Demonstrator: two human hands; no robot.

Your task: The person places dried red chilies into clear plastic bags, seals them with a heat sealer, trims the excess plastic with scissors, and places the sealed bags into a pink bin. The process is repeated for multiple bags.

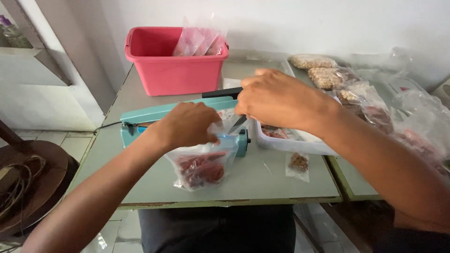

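Left hand [187, 124] is gripping the top of a clear bag w/ red contents [201, 166], feeding it into the teal heat sealer [164, 115]. Right hand [276, 98] is clasping the sealer's black handle [220, 93]. Seal apparently not pressed yet; more unsealed-looking bags are waiting at right on the surface [262, 182].

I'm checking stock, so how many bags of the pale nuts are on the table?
2 clear ones: one bag at the far edge near the wall, a second bag just in front of it. More may be hidden in the plastic pile on the right.
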